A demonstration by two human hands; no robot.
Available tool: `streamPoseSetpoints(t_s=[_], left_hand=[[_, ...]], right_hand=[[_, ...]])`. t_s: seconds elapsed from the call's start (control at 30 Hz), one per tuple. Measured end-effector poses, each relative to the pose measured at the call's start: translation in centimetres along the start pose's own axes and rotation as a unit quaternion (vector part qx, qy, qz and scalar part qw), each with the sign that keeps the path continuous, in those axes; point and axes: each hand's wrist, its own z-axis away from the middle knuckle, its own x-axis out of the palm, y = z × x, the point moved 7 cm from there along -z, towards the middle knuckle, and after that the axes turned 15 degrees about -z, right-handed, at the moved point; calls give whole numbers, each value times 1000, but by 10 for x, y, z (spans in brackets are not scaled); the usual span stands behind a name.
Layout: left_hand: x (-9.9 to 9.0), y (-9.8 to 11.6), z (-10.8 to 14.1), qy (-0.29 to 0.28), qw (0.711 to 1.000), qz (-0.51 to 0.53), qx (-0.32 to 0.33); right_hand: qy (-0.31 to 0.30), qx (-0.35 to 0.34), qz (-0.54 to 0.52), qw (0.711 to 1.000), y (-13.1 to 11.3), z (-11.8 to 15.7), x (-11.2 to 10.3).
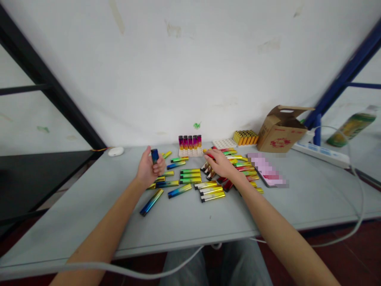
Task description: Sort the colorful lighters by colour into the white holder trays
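My left hand [148, 170] holds a blue lighter [154, 155] upright above the grey table [89, 206]. My right hand [219, 163] rests palm down on a pile of colourful lighters [238, 167], fingertips on a red one [210, 156]. Between the hands lie several green-yellow lighters [190, 176] in a row, and yellow ones [211, 190] nearer me. A blue-gold lighter [151, 201] lies apart at the left. Behind them a white tray [190, 152] holds a row of purple-red lighters [189, 141] standing up.
An open cardboard box [281, 131] stands at the back right, with orange lighters [245, 137] in a tray beside it. A white power strip [321, 153] and cable [357, 190] run along the right. A white oval object [116, 151] sits back left. A green bottle [351, 127] lies far right.
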Motion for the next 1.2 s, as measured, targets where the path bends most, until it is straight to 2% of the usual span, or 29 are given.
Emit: streamPoseSetpoints(t_s=[0.13,0.33,0.67,0.8,0.97,1.1,1.2], left_hand=[[13,-10,-1,-63,998,-22,3],[9,-9,-3,-50,998,-21,24],[19,-35,-9,-40,992,-116,9],[21,-38,-11,-27,988,-151,9],[20,-38,-11,13,982,-188,11],[19,-37,-10,41,982,-182,25],[18,-39,-11,29,988,-148,21]], right_hand=[[-30,11,38,999,-2,2,9],[-98,18,98,990,-4,8,29],[-91,17,84,992,3,4,26],[-104,20,110,988,-1,7,28],[-100,27,93,990,0,7,29],[-60,53,52,995,8,5,22],[-63,56,46,995,12,5,22]])
